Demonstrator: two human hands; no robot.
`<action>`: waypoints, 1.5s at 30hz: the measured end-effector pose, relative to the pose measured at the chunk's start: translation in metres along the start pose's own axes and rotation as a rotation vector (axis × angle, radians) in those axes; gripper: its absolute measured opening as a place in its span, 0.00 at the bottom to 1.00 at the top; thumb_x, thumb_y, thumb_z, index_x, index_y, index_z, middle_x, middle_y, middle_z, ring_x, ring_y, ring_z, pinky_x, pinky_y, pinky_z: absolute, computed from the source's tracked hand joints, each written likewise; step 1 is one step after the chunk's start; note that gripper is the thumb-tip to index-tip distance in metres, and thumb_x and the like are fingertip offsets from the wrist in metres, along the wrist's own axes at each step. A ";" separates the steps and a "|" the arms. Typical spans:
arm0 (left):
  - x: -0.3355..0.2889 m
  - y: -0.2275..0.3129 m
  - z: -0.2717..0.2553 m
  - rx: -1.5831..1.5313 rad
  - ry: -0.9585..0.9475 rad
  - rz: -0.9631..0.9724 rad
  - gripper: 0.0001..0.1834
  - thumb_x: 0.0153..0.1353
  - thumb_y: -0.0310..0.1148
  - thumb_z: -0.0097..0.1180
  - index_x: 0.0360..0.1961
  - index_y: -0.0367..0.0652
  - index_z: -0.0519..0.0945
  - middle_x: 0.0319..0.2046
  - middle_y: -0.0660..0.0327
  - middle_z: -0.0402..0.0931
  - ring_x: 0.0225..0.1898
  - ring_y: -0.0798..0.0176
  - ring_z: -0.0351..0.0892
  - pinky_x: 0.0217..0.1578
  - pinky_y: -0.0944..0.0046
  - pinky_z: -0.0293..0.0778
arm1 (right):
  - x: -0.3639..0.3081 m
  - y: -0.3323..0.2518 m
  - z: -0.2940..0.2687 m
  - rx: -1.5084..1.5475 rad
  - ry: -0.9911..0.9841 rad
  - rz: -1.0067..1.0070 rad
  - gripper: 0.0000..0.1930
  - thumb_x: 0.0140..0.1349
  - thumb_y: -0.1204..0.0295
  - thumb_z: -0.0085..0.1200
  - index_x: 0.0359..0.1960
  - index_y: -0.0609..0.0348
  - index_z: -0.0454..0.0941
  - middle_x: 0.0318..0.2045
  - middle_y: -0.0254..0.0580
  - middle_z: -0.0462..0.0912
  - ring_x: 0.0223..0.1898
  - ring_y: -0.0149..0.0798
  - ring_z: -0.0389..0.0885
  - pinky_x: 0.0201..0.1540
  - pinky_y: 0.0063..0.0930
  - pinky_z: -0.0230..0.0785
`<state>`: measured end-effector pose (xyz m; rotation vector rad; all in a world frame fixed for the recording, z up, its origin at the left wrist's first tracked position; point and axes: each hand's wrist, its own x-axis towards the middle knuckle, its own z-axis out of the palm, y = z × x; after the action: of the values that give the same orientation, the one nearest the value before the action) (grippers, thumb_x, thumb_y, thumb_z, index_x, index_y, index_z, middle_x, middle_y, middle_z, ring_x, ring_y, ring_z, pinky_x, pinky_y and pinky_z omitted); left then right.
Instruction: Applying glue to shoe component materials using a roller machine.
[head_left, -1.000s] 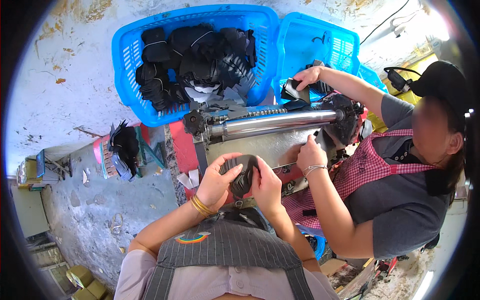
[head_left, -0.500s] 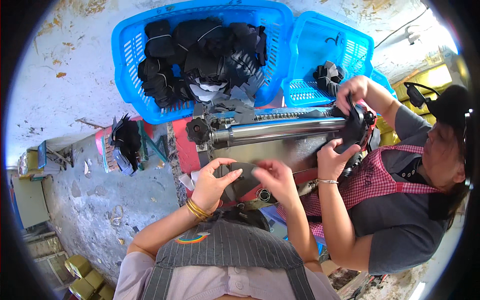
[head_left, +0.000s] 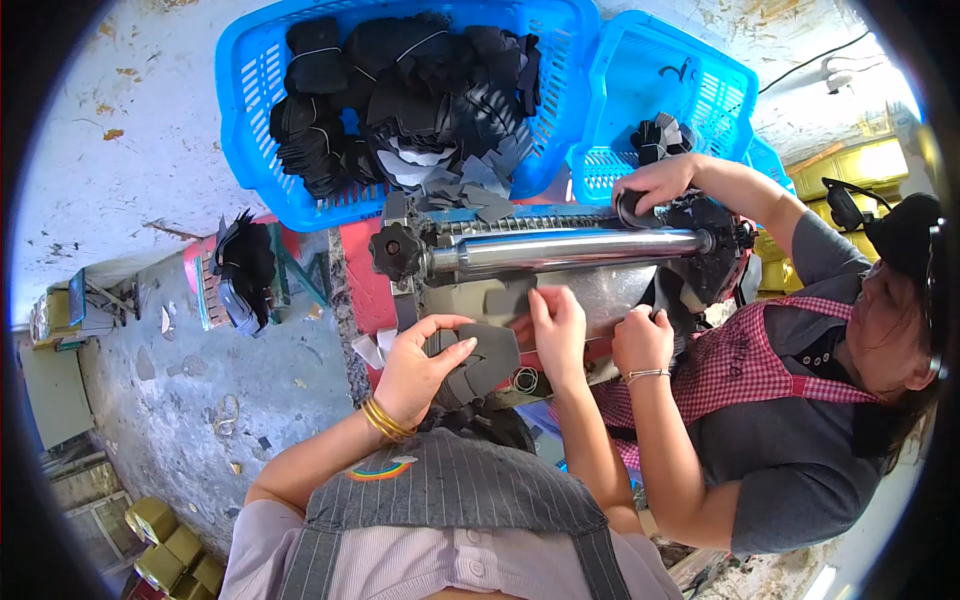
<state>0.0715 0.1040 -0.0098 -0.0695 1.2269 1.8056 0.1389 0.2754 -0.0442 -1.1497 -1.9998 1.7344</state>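
Note:
My left hand point(head_left: 425, 368), gold bangles at its wrist, grips several grey cut sheet pieces point(head_left: 488, 362) between thumb and fingers. They fan out slightly in front of my apron. Beside them, my right hand point(head_left: 558, 332) pinches a single grey cut piece point(head_left: 508, 297) over the metal plate point(head_left: 600, 290) of a roller machine. The shiny roller point(head_left: 570, 250) lies just beyond that piece. My right fingertips are slightly blurred.
Two blue baskets point(head_left: 240, 130) stand behind the machine; the larger holds bundled black pieces point(head_left: 410, 100). At my right a co-worker in a checked apron point(head_left: 745, 340) handles dark pieces at the machine's right end. A black knob point(head_left: 393, 252) sticks out at the roller's left.
My right hand has drawn a grey piece off the stack, up towards the roller. The stack in my left hand shows more fully. The co-worker's hands have shifted left.

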 end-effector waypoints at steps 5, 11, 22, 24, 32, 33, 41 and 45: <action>0.008 -0.010 -0.006 0.050 0.095 0.070 0.10 0.54 0.24 0.58 0.38 0.36 0.75 0.32 0.63 0.75 0.33 0.75 0.73 0.35 0.74 0.72 | -0.022 -0.019 -0.015 0.115 -0.319 0.130 0.08 0.60 0.71 0.51 0.30 0.65 0.72 0.18 0.35 0.75 0.15 0.23 0.70 0.15 0.15 0.59; 0.012 -0.011 -0.002 0.203 0.077 0.127 0.12 0.53 0.22 0.59 0.39 0.37 0.73 0.33 0.62 0.76 0.33 0.71 0.77 0.35 0.71 0.75 | 0.005 -0.002 0.000 0.019 -0.023 0.036 0.08 0.59 0.72 0.53 0.31 0.67 0.72 0.20 0.39 0.77 0.16 0.28 0.76 0.17 0.20 0.67; 0.011 -0.001 -0.001 -0.260 -0.110 -0.083 0.15 0.60 0.23 0.50 0.49 0.37 0.69 0.42 0.59 0.71 0.43 0.71 0.71 0.46 0.70 0.70 | -0.043 -0.016 -0.007 -0.241 -0.213 -0.256 0.08 0.55 0.78 0.55 0.35 0.64 0.71 0.20 0.36 0.76 0.20 0.22 0.74 0.22 0.16 0.65; 0.005 0.007 -0.003 -0.240 -0.138 -0.121 0.17 0.62 0.21 0.44 0.53 0.37 0.65 0.43 0.58 0.71 0.43 0.69 0.72 0.47 0.67 0.71 | -0.046 -0.013 -0.006 -0.284 -0.187 -0.283 0.05 0.57 0.78 0.52 0.34 0.65 0.72 0.19 0.35 0.76 0.21 0.22 0.75 0.22 0.16 0.65; -0.006 0.005 0.000 -0.033 -0.043 -0.008 0.13 0.59 0.21 0.48 0.47 0.37 0.70 0.41 0.61 0.72 0.40 0.73 0.71 0.42 0.71 0.71 | 0.005 -0.003 0.005 0.014 -0.047 0.071 0.10 0.60 0.69 0.52 0.27 0.62 0.70 0.17 0.44 0.76 0.18 0.34 0.77 0.19 0.23 0.65; -0.005 0.005 0.002 -0.028 -0.032 0.009 0.13 0.58 0.21 0.49 0.46 0.37 0.71 0.40 0.61 0.72 0.40 0.74 0.71 0.42 0.72 0.71 | 0.004 -0.014 0.009 0.042 0.023 0.067 0.11 0.60 0.66 0.52 0.29 0.63 0.71 0.18 0.39 0.76 0.19 0.25 0.76 0.19 0.17 0.63; -0.002 0.000 -0.001 0.055 0.058 0.093 0.14 0.56 0.20 0.51 0.45 0.36 0.72 0.39 0.62 0.72 0.38 0.73 0.73 0.39 0.72 0.73 | -0.032 -0.010 -0.016 -0.262 -0.137 -0.092 0.04 0.54 0.76 0.55 0.28 0.65 0.76 0.20 0.41 0.79 0.22 0.25 0.77 0.25 0.19 0.68; -0.002 -0.003 0.005 0.019 0.044 0.106 0.13 0.55 0.22 0.54 0.43 0.37 0.74 0.37 0.63 0.73 0.36 0.74 0.72 0.35 0.73 0.72 | 0.009 0.011 -0.004 -0.152 0.035 -0.059 0.08 0.56 0.71 0.54 0.32 0.66 0.75 0.21 0.41 0.79 0.20 0.27 0.76 0.23 0.20 0.68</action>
<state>0.0765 0.1064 -0.0081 -0.0349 1.3000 1.8923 0.1403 0.2845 -0.0560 -1.1458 -2.1529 1.5463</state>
